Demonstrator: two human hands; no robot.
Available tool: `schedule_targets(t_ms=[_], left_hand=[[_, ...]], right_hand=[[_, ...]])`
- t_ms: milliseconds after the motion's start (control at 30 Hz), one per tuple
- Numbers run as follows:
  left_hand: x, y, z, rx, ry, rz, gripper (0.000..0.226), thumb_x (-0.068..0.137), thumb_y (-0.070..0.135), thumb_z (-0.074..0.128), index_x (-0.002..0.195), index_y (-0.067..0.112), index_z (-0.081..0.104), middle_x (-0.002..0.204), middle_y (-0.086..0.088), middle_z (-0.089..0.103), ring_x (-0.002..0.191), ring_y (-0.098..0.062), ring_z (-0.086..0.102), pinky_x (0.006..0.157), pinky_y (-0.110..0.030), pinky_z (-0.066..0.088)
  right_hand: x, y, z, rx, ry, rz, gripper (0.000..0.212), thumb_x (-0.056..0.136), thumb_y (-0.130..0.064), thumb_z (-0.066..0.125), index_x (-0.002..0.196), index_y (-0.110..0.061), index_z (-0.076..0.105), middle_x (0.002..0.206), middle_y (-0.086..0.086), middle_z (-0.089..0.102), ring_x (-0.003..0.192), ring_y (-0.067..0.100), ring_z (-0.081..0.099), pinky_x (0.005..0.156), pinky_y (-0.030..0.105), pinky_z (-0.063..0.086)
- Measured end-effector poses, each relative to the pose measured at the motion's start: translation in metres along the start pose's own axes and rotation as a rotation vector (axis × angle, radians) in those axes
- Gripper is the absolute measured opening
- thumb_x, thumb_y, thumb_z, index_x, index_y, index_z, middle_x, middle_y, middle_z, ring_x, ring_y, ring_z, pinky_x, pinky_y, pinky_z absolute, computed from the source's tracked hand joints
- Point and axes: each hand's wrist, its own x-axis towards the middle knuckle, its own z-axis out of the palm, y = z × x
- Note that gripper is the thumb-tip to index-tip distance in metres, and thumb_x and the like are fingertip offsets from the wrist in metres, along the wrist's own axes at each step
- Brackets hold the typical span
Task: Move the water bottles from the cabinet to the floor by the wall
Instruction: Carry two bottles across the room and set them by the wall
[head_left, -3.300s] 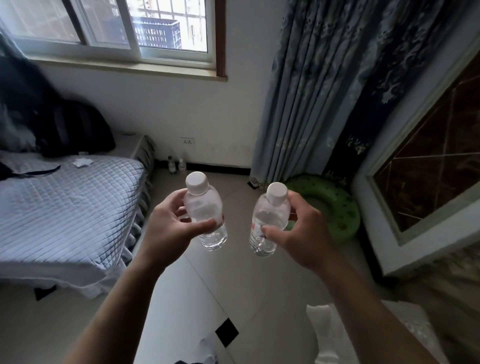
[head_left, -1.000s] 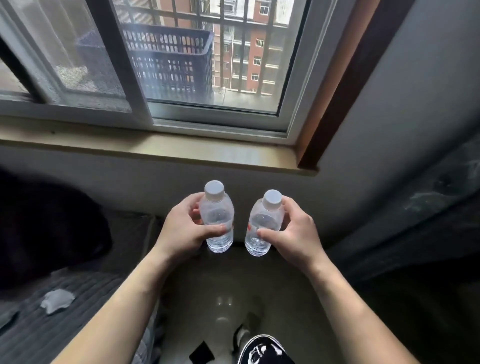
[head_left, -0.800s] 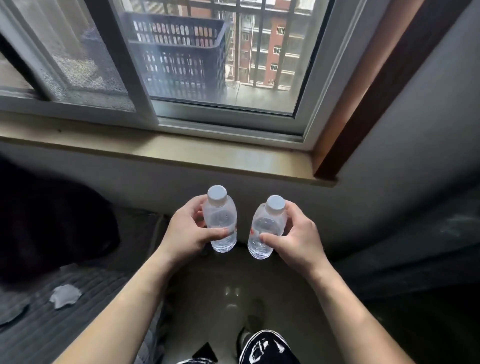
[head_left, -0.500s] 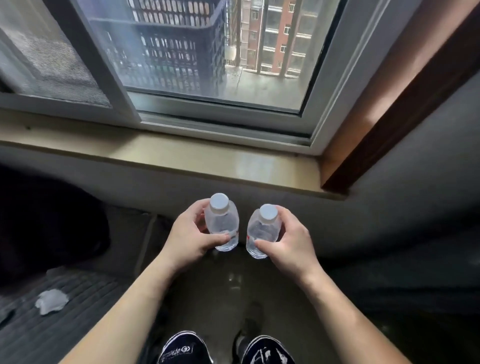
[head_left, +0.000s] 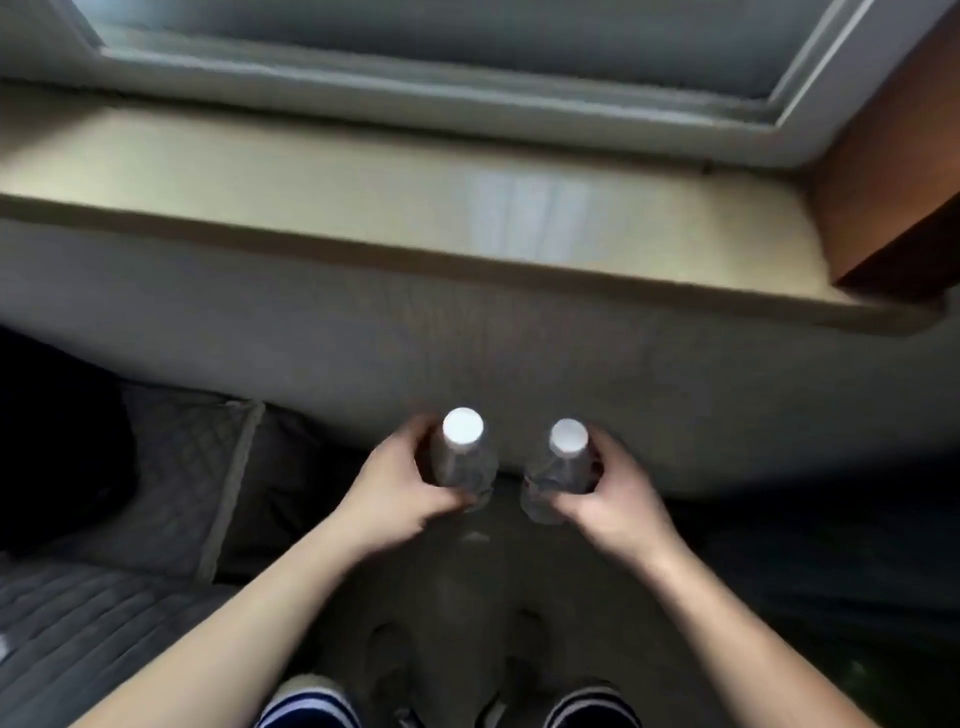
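I hold two clear plastic water bottles with white caps, both upright and seen from above. My left hand is wrapped around the left bottle. The right bottle sits in my right hand. Both bottles are low, close to the wall under the window sill, above the dim floor. Whether their bases touch the floor is hidden by blur and my fingers. The cabinet is out of view.
A beige window sill juts out above the bottles, with a brown frame at its right end. The quilted grey bed lies to the left. My two shoes stand at the bottom edge. Dark curtain fabric fills the right.
I walked up to the window wall carrying both bottles. In the last second my view tilted down and both hands lowered the bottles toward the floor by the wall.
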Motion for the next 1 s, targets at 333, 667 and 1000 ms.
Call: schedule_targets(t_ms=[333, 667, 1000], left_hand=[[0.104, -0.201, 0.081, 0.111, -0.108, 0.076, 0.058, 0.068, 0.026, 0.087, 0.114, 0.034, 0.053, 0.109, 0.018, 0.063, 0.096, 0.012, 0.06, 0.075, -0.005, 0.044], [0.159, -0.329, 0.127, 0.162, -0.198, 0.14, 0.061, 0.067, 0.028, 0.085, 0.118, 0.03, 0.051, 0.111, 0.014, 0.062, 0.101, -0.002, 0.063, 0.085, -0.031, 0.056], [0.166, -0.403, 0.169, 0.133, -0.132, 0.133, 0.058, 0.069, 0.022, 0.084, 0.114, 0.035, 0.05, 0.11, 0.019, 0.061, 0.102, 0.005, 0.059, 0.084, -0.014, 0.05]], right_hand=[[0.09, 0.2, 0.106, -0.137, -0.056, -0.007, 0.06, 0.067, -0.03, 0.083, 0.121, -0.031, 0.056, 0.113, -0.014, 0.06, 0.101, 0.005, 0.059, 0.078, 0.017, 0.048], [0.124, 0.302, 0.164, -0.18, -0.141, 0.0, 0.06, 0.063, -0.039, 0.087, 0.107, -0.052, 0.048, 0.105, -0.034, 0.056, 0.095, -0.018, 0.053, 0.073, 0.01, 0.044], [0.147, 0.36, 0.201, -0.183, -0.152, -0.033, 0.063, 0.061, -0.018, 0.087, 0.1, -0.05, 0.049, 0.101, -0.031, 0.057, 0.094, -0.021, 0.052, 0.071, 0.008, 0.043]])
